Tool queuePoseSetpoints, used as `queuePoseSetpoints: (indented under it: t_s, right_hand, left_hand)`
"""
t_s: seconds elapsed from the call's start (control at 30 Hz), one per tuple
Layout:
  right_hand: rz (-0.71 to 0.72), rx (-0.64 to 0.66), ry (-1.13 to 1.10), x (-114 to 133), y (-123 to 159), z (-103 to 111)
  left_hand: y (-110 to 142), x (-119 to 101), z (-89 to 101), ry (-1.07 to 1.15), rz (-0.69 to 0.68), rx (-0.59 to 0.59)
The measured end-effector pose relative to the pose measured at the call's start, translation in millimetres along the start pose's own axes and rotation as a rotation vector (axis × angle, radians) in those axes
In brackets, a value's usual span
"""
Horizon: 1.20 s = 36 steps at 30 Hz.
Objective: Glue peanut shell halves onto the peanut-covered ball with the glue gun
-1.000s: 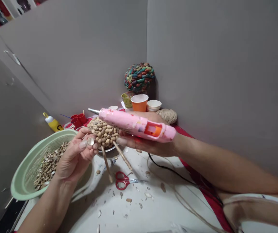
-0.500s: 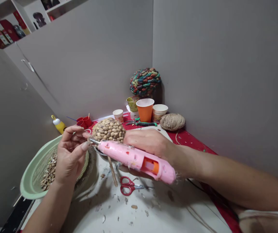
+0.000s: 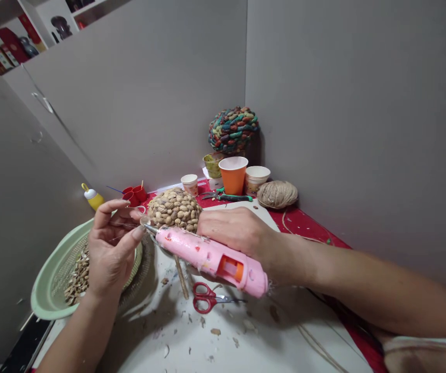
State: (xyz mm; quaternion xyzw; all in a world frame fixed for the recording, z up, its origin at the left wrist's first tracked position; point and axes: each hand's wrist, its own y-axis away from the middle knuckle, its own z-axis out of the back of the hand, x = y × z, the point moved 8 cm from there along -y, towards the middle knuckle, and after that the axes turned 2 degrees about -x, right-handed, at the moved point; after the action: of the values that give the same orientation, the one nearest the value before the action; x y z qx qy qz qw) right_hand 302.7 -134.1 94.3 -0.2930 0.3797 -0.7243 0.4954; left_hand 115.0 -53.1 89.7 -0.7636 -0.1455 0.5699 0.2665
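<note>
My left hand (image 3: pixel 108 254) pinches a small half nut shell (image 3: pixel 144 221) between thumb and fingers. My right hand (image 3: pixel 236 225) is wrapped round a pink hot glue gun (image 3: pixel 192 249), whose metal nozzle is at the shell; contact is too small to make out. Thin glue strands stretch by the left fingers. Just behind the gun sits a ball covered with nut shells (image 3: pixel 173 208), and a brown stick (image 3: pixel 181 277) shows below it. Left of my left hand, a pale green strainer basket (image 3: pixel 46 298) holds many loose shells.
Red-handled scissors (image 3: pixel 204 298) lie on the white board (image 3: pixel 161 339) among shell bits. Behind stand an orange cup (image 3: pixel 233 176), paper cups (image 3: pixel 257 178), green-handled pliers (image 3: pixel 234 198), a twine ball (image 3: pixel 278 194) and a multicoloured ball (image 3: pixel 233 128). Grey walls enclose the table.
The glue gun has come down and its nozzle has moved to the shell in my left hand. During the last half second both hands hardly move. The view has shifted slightly.
</note>
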Motion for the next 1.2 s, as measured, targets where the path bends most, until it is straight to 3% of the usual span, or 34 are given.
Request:
queuePoseSetpoints:
  t_s: [1.2]
  right_hand:
    - [-0.059, 0.051, 0.066, -7.5, 3.8, -6.5]
  left_hand:
    - [5.6, -2.9, -4.0, -0.114, -0.104, -0.019]
